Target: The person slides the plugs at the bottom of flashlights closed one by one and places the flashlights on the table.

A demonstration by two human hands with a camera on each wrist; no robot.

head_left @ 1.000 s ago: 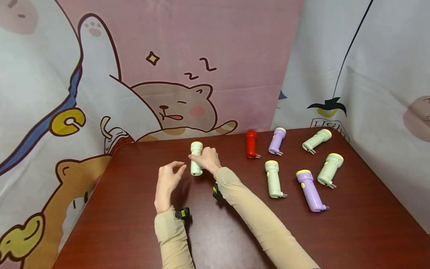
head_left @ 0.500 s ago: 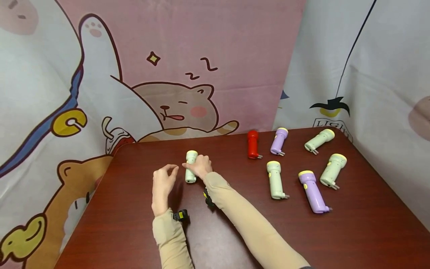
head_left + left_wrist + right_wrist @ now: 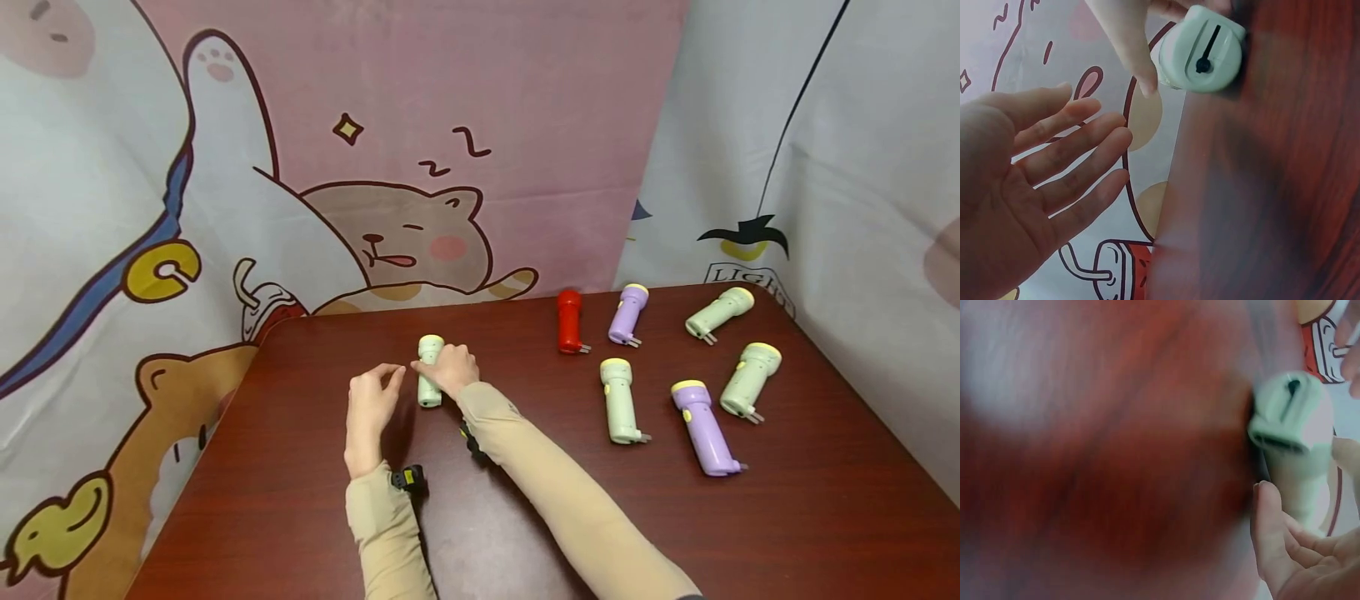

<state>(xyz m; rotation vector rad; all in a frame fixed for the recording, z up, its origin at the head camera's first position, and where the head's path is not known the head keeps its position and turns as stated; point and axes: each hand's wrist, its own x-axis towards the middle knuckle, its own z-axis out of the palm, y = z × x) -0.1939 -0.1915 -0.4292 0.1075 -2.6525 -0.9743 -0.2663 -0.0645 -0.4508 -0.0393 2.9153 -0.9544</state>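
My right hand grips a pale green flashlight near the back middle of the table, thumb on one side and fingers on the other. Its yellow-rimmed head points toward the back wall. In the left wrist view the flashlight's tail end faces the camera, with a dark slot and no prongs sticking out. The right wrist view shows the fingers of my right hand around the barrel. Just left of it, apart from the flashlight, my left hand holds nothing, its fingers loosely extended.
On the right lie a red flashlight, purple flashlights and pale green flashlights, each with prongs sticking out. A cartoon-printed cloth hangs behind the brown table.
My right hand has brought the pale green flashlight a little toward me and slightly left, then stayed nearly still. The left hand has barely shifted. The other flashlights lie as before.
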